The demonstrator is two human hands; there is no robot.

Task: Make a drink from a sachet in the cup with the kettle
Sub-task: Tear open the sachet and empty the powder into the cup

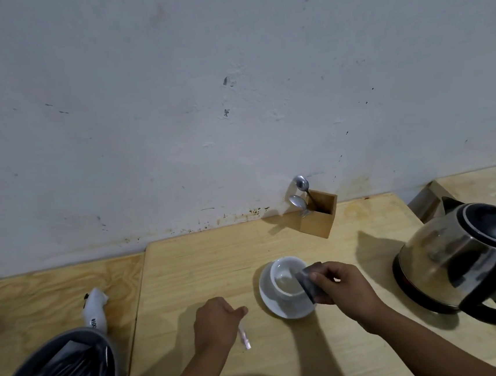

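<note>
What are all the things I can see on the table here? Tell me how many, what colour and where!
cup: one, white, on the saucer, mid-table
saucer: one, white, under the cup
sachet: one, dark, tilted over the cup
torn strip: one, pale, below the left hand
kettle: one, glass and black, right
spoons: two, silver, in the box
wooden box: one, tan, by the wall
bowl: one, grey, holding dark sachets, bottom left
left hand: by the strip
right hand: grip on the sachet
</note>
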